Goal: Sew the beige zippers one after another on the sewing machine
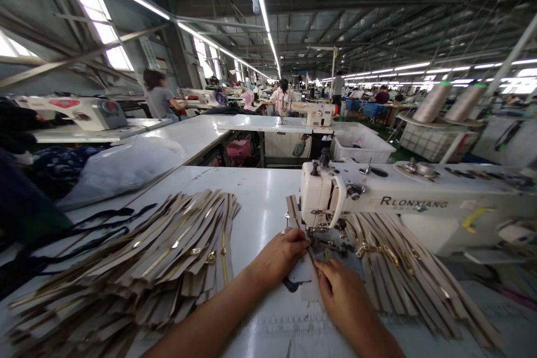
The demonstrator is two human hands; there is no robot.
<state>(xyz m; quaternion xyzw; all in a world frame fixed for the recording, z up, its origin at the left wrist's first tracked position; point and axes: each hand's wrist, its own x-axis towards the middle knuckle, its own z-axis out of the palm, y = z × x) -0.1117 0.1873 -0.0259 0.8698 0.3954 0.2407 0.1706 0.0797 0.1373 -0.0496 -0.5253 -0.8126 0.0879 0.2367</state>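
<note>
A beige zipper (292,208) with gold teeth lies under the needle area of the white sewing machine (321,196). My left hand (287,253) is closed on it just left of the presser foot, fingertips close to the metal parts. Nearer to me, my right hand (339,285) pinches the lower part of the same strip between thumb and finger. A large heap of similar zippers (168,257) with gold pulls is spread to the left. More zippers (394,268) fan out to the right, partly behind the machine head.
Black straps (104,229) and a translucent plastic bag (126,168) lie at the left. Beyond the table stand another sewing machine (314,112) and a white bin (363,145). Thread cones (436,102) rise at the right. A person (159,95) sits farther off at the left.
</note>
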